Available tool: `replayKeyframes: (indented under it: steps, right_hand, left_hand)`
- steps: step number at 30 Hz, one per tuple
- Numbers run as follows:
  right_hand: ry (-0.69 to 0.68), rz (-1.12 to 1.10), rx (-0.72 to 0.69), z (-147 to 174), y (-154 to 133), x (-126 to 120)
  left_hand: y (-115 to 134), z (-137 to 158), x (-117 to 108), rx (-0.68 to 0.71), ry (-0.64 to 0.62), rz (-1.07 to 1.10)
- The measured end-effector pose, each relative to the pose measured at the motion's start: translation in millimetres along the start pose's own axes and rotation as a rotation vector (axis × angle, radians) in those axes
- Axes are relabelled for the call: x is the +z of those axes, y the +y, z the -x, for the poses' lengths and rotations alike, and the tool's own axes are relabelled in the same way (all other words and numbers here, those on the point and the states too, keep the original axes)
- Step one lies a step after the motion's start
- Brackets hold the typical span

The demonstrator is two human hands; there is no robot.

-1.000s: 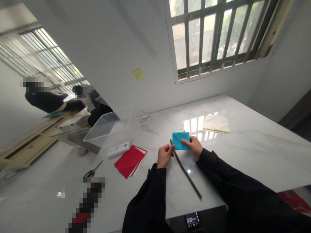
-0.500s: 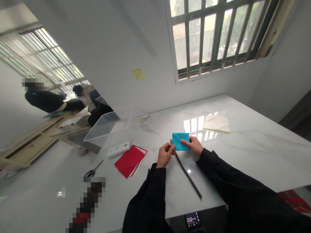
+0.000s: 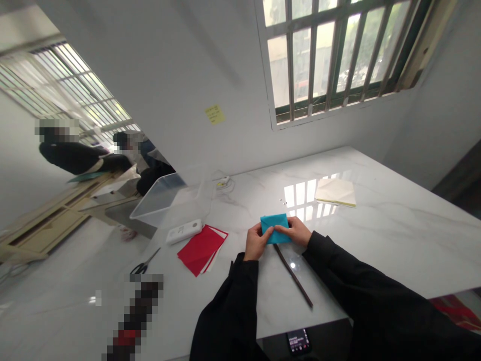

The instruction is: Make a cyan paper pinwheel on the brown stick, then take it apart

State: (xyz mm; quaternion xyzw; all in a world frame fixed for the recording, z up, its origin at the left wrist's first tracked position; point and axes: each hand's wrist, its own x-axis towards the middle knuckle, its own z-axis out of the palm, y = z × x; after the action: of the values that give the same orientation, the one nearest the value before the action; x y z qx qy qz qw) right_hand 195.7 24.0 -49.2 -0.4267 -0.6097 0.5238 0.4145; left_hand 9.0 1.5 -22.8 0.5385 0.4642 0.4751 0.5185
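Blue folded paper (image 3: 275, 236) gripped by 2 hands, left hand (image 3: 257, 241) and right hand (image 3: 299, 231), thumbs on its face, above brown stick (image 3: 295, 277) on marbled table (image 3: 379, 225).

From mid-view, a note (image 3: 214, 115) is hanging at eleven o'clock, a window (image 3: 340, 55) is showing at half past one, papers (image 3: 335, 191) are lying at three, a phone (image 3: 298, 342) is glowing at five, scissors (image 3: 139, 269) are resting at eight, and a bin (image 3: 155, 201) is sitting at nine.

a barred window (image 3: 319, 62) in the pale wall (image 3: 169, 75) is mirrored on the glossy, marbled white tabletop (image 3: 387, 235); at far left, a second window (image 3: 90, 93) rises beyond yellowish furniture (image 3: 41, 233)
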Motion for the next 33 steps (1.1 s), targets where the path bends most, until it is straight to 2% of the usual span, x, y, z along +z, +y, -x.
replayKeyframes:
  steps: [3,8,12,16,23,28,33]
  right_hand:
    - [0.054,0.059,-0.085,-0.1,-3.5,-1.6]
    - [0.325,0.183,-0.124,-4.7,-1.8,-15.5]
    - [0.457,0.296,-0.153,-17.4,10.5,-30.4]
    - [0.488,0.454,-0.220,-38.2,23.4,-40.1]
    - [0.430,0.706,-0.270,-68.1,35.6,-46.7]
    - [0.442,0.700,-0.247,-71.1,36.8,-47.0]
    - [0.529,0.611,-0.318,-57.2,24.5,-45.1]
  left_hand:
    - [0.7,-2.5,-4.8,0.022,0.081,-0.033]
    - [-3.7,-9.8,-18.2,0.044,0.269,-0.025]
    - [-8.3,-12.5,-18.6,0.046,0.307,-0.019]
    - [-10.7,-10.9,-12.8,0.043,0.275,-0.032]
    - [-14.5,-8.8,-11.2,0.076,0.279,-0.024]
    - [-11.4,-7.8,-8.1,0.058,0.279,0.027]
    - [-7.8,-7.1,-7.4,0.069,0.282,0.011]
